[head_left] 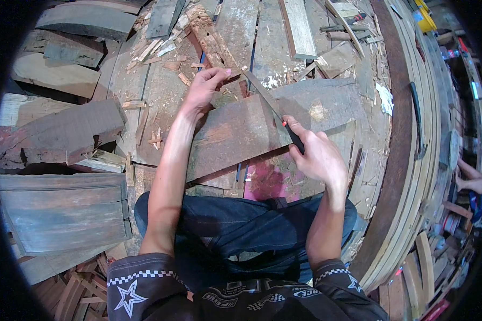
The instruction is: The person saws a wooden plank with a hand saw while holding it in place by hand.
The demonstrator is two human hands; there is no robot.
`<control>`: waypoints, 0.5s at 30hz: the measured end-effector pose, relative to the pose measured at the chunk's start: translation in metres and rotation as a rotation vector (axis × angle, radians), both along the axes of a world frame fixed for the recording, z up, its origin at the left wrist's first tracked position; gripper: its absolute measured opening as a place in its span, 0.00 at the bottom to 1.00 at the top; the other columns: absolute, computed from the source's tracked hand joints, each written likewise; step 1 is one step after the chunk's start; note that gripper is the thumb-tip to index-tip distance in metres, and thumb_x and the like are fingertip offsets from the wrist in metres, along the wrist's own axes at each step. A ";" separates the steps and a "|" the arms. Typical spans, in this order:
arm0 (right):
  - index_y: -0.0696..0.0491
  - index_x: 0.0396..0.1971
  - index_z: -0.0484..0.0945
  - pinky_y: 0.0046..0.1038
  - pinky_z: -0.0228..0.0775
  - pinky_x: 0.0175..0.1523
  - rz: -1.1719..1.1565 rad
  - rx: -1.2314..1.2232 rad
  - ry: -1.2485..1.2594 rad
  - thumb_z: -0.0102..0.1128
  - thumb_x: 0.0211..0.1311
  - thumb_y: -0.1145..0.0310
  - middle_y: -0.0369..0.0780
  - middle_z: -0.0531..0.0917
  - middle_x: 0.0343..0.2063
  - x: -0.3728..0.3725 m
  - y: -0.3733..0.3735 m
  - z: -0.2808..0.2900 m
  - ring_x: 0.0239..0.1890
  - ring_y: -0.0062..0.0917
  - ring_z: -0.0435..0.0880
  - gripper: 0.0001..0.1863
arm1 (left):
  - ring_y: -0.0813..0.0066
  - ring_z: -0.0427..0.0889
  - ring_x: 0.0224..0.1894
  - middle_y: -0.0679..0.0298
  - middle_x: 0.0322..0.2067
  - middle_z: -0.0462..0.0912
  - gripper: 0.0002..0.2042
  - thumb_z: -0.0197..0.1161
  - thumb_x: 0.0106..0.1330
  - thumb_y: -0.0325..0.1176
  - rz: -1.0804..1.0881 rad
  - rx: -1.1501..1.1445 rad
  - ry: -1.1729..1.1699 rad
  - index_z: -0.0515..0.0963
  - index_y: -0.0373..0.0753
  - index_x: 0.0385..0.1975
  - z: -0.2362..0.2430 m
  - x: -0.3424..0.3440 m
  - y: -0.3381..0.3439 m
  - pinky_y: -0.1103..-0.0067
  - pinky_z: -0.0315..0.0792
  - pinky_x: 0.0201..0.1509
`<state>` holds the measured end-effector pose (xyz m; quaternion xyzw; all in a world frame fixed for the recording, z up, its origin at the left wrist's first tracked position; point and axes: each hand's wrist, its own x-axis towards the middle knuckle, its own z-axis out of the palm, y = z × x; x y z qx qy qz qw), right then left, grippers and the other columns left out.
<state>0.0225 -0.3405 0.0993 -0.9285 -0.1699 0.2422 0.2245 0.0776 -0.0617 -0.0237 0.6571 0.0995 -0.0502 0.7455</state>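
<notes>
1. file-like tool (273,108), long and narrow with a black handle, is in the right hand (320,158); that hand is wrapped round the handle, and the metal blade slants forward and to the left.
2. below the tool lies a broad brown board (219,144), set at a slant in front of the person, its left end lower in view than its right.
3. the left hand (203,91) is over the far edge of the board, pinching a small dark strip of wood (232,79) between thumb and fingers; the blade's tip is right by the strip, but i cannot tell whether they touch.
4. off to the left sits a thick weathered block (64,131); off to the right a black bar (416,117) with a hooked end lies along long stacked planks (399,176).
5. beyond the left hand a rough, gouged beam (211,40) lies among pale wood chips (158,48).
6. farther right are a pale squared timber (300,32) and some wooden-handled tools (344,35).
</notes>
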 end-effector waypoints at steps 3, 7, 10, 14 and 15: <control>0.50 0.62 0.68 0.45 0.75 0.46 0.008 -0.027 0.027 0.57 0.52 0.71 0.55 0.82 0.26 0.001 0.001 0.002 0.33 0.49 0.83 0.32 | 0.89 0.64 0.24 0.76 0.20 0.71 0.09 0.62 0.67 0.38 0.021 -0.010 -0.016 0.80 0.41 0.28 -0.001 0.001 0.006 0.86 0.58 0.31; 0.49 0.61 0.70 0.45 0.75 0.43 0.005 -0.074 -0.026 0.58 0.53 0.70 0.53 0.82 0.23 0.002 0.001 0.003 0.32 0.48 0.83 0.31 | 0.89 0.64 0.24 0.76 0.19 0.71 0.10 0.62 0.67 0.37 0.034 0.000 -0.009 0.79 0.41 0.24 0.002 0.000 0.007 0.86 0.59 0.30; 0.48 0.60 0.71 0.45 0.75 0.41 -0.014 -0.038 -0.077 0.58 0.53 0.70 0.52 0.82 0.22 0.001 0.001 0.001 0.31 0.48 0.83 0.30 | 0.88 0.65 0.25 0.75 0.19 0.71 0.12 0.64 0.66 0.38 0.037 0.062 -0.017 0.78 0.40 0.22 -0.001 0.000 0.009 0.85 0.57 0.31; 0.47 0.58 0.72 0.45 0.75 0.39 -0.036 -0.006 -0.098 0.58 0.54 0.69 0.51 0.81 0.21 0.001 0.006 -0.001 0.31 0.47 0.83 0.28 | 0.88 0.65 0.25 0.74 0.20 0.71 0.13 0.63 0.66 0.39 0.046 0.141 -0.060 0.78 0.39 0.22 -0.002 0.001 0.011 0.85 0.57 0.31; 0.47 0.58 0.72 0.45 0.75 0.39 -0.034 -0.006 -0.098 0.58 0.54 0.69 0.51 0.81 0.21 0.001 0.007 -0.001 0.31 0.47 0.83 0.28 | 0.87 0.66 0.26 0.74 0.22 0.72 0.12 0.64 0.66 0.39 0.032 0.168 -0.059 0.78 0.39 0.23 0.000 0.001 0.012 0.85 0.60 0.32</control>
